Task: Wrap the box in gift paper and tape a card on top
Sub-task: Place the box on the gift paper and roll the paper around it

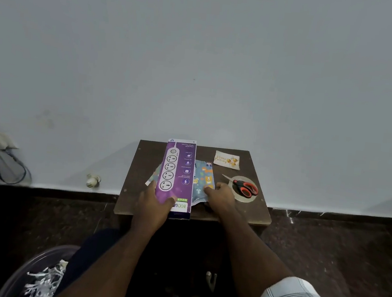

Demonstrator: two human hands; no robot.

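A long purple box (177,170) picturing a power strip lies lengthwise on the small dark wooden table (140,166), on top of folded blue gift paper (205,178) with cartoon prints. My left hand (154,204) grips the box's near end, thumb on its top face. My right hand (220,195) rests on the near right part of the gift paper, fingers curled at its edge. A cream birthday card (227,160) lies at the table's far right.
Red-and-black scissors (244,187) lie on a clear tape roll (245,197) right of my right hand. A wall stands just behind the table. A tub of shredded paper (41,277) sits on the dark floor at lower left.
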